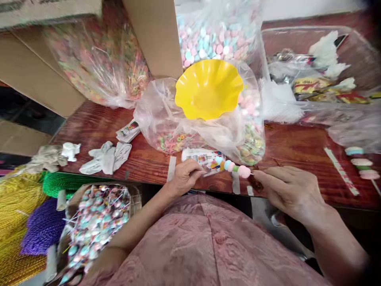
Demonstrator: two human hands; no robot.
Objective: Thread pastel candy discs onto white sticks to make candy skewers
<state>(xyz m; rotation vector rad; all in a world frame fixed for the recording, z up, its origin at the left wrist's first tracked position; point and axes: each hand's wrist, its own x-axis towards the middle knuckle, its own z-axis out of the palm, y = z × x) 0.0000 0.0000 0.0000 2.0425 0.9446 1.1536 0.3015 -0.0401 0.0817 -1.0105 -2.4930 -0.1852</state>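
Observation:
My right hand point(290, 190) pinches the thin stick of a candy skewer point(235, 168), which points left with pink, green and blue soft candies threaded on it. The skewer's far end overlaps a printed clear plastic bag point(198, 157) at the table's front edge. My left hand point(187, 178) is closed in a pinch at the lower edge of that bag; its fingertips are partly hidden. Just behind, a yellow wavy-rimmed bowl point(208, 89) rests on a clear bag of candies point(160, 111).
Below left is a box of wrapped candy skewers point(98, 222), beside yellow twist ties point(18, 214). Gloves point(107, 157) lie on the red-brown table point(86, 127). Large candy bags stand behind, a clear bin point(351, 59) at back right. Another candy skewer point(361, 162) lies far right.

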